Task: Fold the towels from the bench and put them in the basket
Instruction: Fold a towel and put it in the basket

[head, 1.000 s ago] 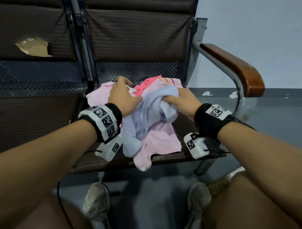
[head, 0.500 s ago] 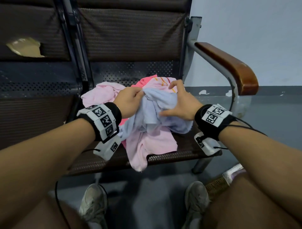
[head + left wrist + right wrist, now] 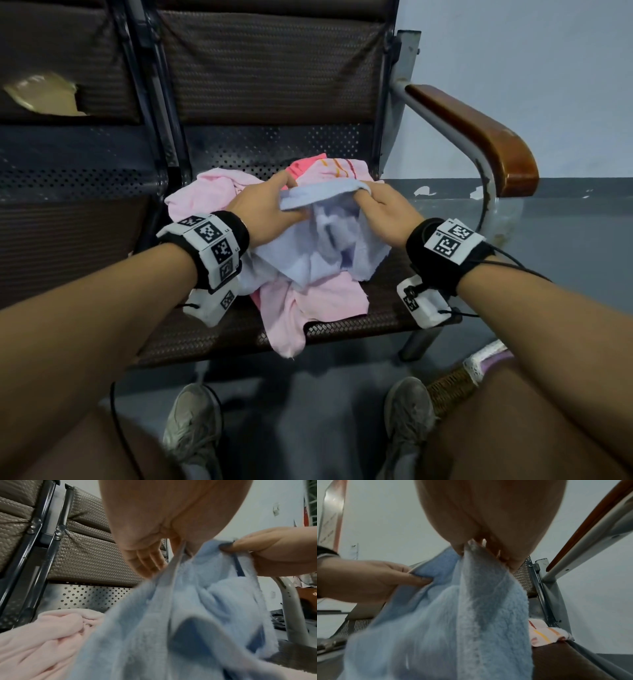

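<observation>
A light blue towel (image 3: 318,246) hangs bunched between both hands above the bench seat (image 3: 219,329). My left hand (image 3: 270,205) pinches its top edge at the left, and my right hand (image 3: 380,209) pinches the same edge at the right, so the hem stretches between them. The left wrist view shows the blue towel (image 3: 171,622) under my left fingers (image 3: 145,559). From the right wrist, the blue towel (image 3: 453,615) drops from my right fingers (image 3: 488,547). Pink towels (image 3: 308,301) lie crumpled beneath, one draping over the seat's front edge. A striped pink towel (image 3: 342,169) lies behind.
A wooden armrest (image 3: 479,133) on a metal frame stands at the right of the seat. The woven basket (image 3: 452,383) sits on the floor by my right knee, mostly hidden. My shoes (image 3: 191,425) rest on the grey floor below the bench. The left seat's backrest is torn (image 3: 41,92).
Both hands have shifted from clutching the bunched blue towel to pinching its top edge, then moved apart and lifted it, so the hem now runs taut between them.
</observation>
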A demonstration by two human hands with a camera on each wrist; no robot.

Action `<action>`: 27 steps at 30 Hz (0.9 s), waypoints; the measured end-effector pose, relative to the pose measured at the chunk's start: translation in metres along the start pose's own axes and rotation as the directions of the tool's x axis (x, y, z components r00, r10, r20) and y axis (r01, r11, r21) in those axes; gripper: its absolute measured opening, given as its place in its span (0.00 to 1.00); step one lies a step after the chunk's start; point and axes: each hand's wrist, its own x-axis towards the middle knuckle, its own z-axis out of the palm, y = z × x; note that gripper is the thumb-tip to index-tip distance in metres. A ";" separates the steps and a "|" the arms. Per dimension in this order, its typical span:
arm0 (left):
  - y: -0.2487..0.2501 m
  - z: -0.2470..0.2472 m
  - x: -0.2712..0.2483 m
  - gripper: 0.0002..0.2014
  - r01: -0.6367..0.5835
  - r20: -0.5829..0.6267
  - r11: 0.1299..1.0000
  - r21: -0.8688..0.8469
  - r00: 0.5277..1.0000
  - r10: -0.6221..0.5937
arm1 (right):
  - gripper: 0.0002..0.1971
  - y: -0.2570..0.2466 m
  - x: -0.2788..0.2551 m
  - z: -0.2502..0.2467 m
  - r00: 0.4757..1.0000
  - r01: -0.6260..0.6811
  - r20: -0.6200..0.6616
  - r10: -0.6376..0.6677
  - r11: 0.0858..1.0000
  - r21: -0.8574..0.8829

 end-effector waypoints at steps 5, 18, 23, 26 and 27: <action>0.008 -0.006 0.003 0.16 -0.084 -0.136 0.996 0.022 0.987 0.086 | 0.06 0.002 0.005 -0.007 0.969 -0.071 -0.239 0.063 0.997 -0.024; 0.017 -0.016 0.014 0.14 0.194 -0.057 0.583 -0.789 0.922 -0.383 | 0.11 0.011 0.000 -0.009 0.971 -0.169 -0.096 0.217 0.917 0.361; 0.015 -0.010 0.014 0.18 0.285 -0.103 0.676 -0.680 0.875 -0.473 | 0.07 -0.018 -0.002 -0.008 0.980 0.184 -0.112 -0.165 0.965 0.187; 0.018 -0.019 0.016 0.06 0.316 -0.177 0.775 -0.547 0.861 -0.476 | 0.18 -0.021 -0.011 -0.002 0.962 0.213 0.168 -0.213 0.977 0.020; 0.017 -0.023 0.018 0.09 0.329 -0.174 0.763 -0.556 0.852 -0.494 | 0.21 -0.019 -0.014 0.000 0.952 0.199 0.245 -0.180 0.979 -0.052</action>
